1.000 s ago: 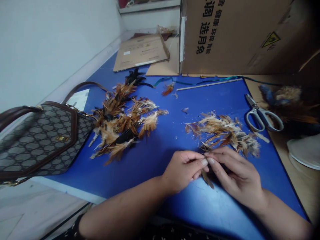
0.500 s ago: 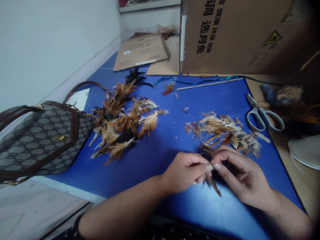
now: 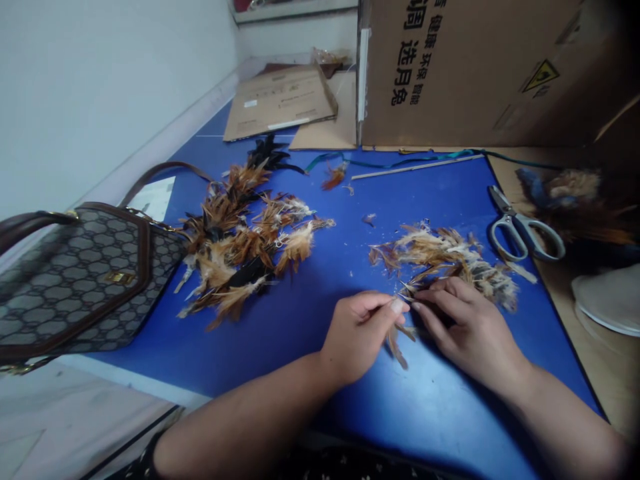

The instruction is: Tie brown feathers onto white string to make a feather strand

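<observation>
Brown feathers (image 3: pixel 396 347) hang below the pinched thumb and fingers of my left hand (image 3: pixel 357 333). Beside it, almost fingertip to fingertip, my right hand (image 3: pixel 467 327) is closed with thumb and forefinger around a thin feather at the near edge of a loose pile. That pile of tan, brown and grey feathers (image 3: pixel 440 250) lies just beyond my right hand. Exactly where the quills meet my fingertips is too small to make out. Farther left lie several bunches of brown, black and cream feathers (image 3: pixel 235 240), some showing tied ends.
Grey-handled scissors (image 3: pixel 523 233) lie at the blue mat's right edge. A patterned handbag (image 3: pixel 90 273) occupies the left side. Behind stand a large cardboard box (image 3: pixel 465 73) and flat cardboard (image 3: pixel 280 100). A thin stick (image 3: pixel 417 167) and teal ribbon (image 3: pixel 360 163) lie near the box.
Both hands have shifted slightly left and away from me. My right hand has turned palm down toward the feather pile, and the feathers under my left hand have swung left.
</observation>
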`<state>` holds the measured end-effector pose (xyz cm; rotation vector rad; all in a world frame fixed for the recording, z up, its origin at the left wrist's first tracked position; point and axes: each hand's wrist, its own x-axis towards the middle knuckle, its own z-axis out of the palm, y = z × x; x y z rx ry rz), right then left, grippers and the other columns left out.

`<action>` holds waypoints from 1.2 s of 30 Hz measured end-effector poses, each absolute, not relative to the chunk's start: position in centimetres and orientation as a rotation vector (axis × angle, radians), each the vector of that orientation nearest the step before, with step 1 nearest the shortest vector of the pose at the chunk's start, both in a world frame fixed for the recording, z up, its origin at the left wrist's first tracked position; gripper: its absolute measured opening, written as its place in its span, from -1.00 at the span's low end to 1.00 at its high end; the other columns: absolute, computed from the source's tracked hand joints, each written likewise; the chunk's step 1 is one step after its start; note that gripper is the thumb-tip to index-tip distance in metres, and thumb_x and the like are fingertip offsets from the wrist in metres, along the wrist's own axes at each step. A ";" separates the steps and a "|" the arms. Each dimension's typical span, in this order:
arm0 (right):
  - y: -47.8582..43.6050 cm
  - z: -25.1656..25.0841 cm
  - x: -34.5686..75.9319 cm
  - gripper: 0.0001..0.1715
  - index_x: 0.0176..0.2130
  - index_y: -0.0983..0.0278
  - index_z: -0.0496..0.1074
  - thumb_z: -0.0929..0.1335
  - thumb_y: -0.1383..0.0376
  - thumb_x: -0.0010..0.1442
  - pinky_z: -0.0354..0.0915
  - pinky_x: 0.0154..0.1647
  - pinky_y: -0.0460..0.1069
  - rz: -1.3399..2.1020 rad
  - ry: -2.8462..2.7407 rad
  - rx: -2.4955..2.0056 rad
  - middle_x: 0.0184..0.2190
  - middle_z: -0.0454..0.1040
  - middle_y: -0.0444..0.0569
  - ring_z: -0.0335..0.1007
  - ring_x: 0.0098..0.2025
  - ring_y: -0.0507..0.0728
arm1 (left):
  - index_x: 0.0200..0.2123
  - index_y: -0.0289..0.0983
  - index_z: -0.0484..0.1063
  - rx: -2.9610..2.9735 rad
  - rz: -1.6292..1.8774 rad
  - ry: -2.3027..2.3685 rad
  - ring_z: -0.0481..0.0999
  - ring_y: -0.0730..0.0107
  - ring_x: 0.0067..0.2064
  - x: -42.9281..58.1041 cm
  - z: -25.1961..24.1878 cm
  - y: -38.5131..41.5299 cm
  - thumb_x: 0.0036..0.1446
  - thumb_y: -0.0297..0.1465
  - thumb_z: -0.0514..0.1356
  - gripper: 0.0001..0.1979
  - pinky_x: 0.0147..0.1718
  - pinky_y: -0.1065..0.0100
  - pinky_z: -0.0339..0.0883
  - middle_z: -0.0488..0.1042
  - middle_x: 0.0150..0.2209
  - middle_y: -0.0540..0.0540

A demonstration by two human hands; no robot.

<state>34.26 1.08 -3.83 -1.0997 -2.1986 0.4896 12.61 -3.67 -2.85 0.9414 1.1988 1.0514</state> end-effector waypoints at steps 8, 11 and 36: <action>0.9 -4.0 33.8 -0.86 -0.12 0.22 0.59 0.39 0.28 0.48 0.47 -0.16 0.12 0.484 -2.181 -1.108 -0.21 0.56 0.06 0.53 -0.21 0.22 | -0.26 -0.25 0.77 1.015 1.157 1.291 0.34 0.51 -0.43 12.5 -2.4 -3.4 0.34 -0.21 0.34 -0.73 -0.51 0.38 0.20 0.56 -0.20 -0.14; 0.4 -3.0 33.5 -0.93 -0.13 0.18 0.59 0.44 0.28 0.45 0.45 -0.19 0.09 0.556 -2.014 -1.121 -0.22 0.58 0.01 0.54 -0.23 0.20 | -0.25 -0.26 0.76 0.979 1.168 1.288 0.36 0.49 -0.39 12.6 -2.7 -3.4 0.34 -0.19 0.36 -0.72 -0.50 0.40 0.20 0.51 -0.22 -0.12; -0.9 -2.5 32.3 -0.87 -0.21 0.19 0.54 0.43 0.34 0.47 0.41 -0.27 -0.02 0.771 -1.978 -1.025 -0.33 0.56 -0.09 0.51 -0.34 0.07 | -0.27 -0.33 0.64 0.819 1.243 0.967 0.35 0.54 -0.50 13.6 -4.1 -3.6 0.38 -0.18 0.37 -0.69 -0.45 0.34 0.24 0.39 -0.44 0.01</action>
